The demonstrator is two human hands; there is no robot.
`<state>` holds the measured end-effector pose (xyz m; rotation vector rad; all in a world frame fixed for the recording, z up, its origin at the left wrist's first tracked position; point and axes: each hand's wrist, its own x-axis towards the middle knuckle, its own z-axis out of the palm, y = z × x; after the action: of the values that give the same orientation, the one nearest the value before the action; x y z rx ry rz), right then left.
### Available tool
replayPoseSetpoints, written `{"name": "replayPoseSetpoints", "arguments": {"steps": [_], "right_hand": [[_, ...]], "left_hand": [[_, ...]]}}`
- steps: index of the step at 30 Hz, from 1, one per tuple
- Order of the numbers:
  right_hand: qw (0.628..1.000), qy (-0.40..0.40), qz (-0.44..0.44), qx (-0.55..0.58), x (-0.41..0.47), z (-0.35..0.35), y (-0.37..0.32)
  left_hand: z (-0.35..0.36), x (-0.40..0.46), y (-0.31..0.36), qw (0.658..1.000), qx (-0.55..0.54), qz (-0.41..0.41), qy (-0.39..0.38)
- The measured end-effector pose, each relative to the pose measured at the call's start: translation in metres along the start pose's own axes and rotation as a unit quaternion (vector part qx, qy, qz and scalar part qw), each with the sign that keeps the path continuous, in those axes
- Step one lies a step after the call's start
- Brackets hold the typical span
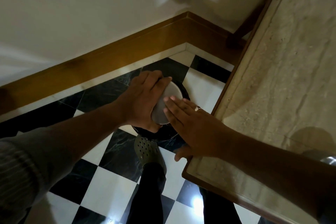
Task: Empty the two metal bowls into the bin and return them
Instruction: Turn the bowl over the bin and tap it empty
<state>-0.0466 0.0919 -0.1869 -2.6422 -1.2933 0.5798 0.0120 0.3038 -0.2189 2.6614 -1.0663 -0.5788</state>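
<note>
Below, a metal bowl [168,103] is held upturned, base up, by the left hand [143,101]; its fingers [158,78] are wrapped over the far rim, thumb under the near rim, so the fingers are clamped on the bowl. The right hand [192,125] is laid flat, fingers together and outstretched, fingertips pressed on the bowl's base; nothing is gripped by it. A ring [197,108] is worn on one right finger. Directly under the fingers of both hands a dark bin [183,89] is seen, mostly hidden by the bowl. Just nearer than the bin, a green clog [147,153] is planted on the checkered floor [107,187]. Right of the right hand, the stone tabletop [272,96] is seen. A second bowl is not clearly made out.
</note>
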Motion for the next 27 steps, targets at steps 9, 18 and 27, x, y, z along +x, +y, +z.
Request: {"name": "replayPoseSetpoints", "arguments": {"steps": [9,18,27], "right_hand": [[1.0,0.007,0.015,0.008,0.001,-0.004,0.001],[0.998,0.005,0.049,0.024,0.002,0.001,-0.003],[0.998,-0.017,0.054,0.036,0.002,0.0,-0.003]], "left_hand": [[-0.005,-0.001,-0.003,1.0,0.001,0.001,0.009],[-0.002,0.001,-0.007,1.0,-0.003,-0.029,0.002],[0.001,0.001,-0.004,0.999,-0.004,-0.038,0.005]]}}
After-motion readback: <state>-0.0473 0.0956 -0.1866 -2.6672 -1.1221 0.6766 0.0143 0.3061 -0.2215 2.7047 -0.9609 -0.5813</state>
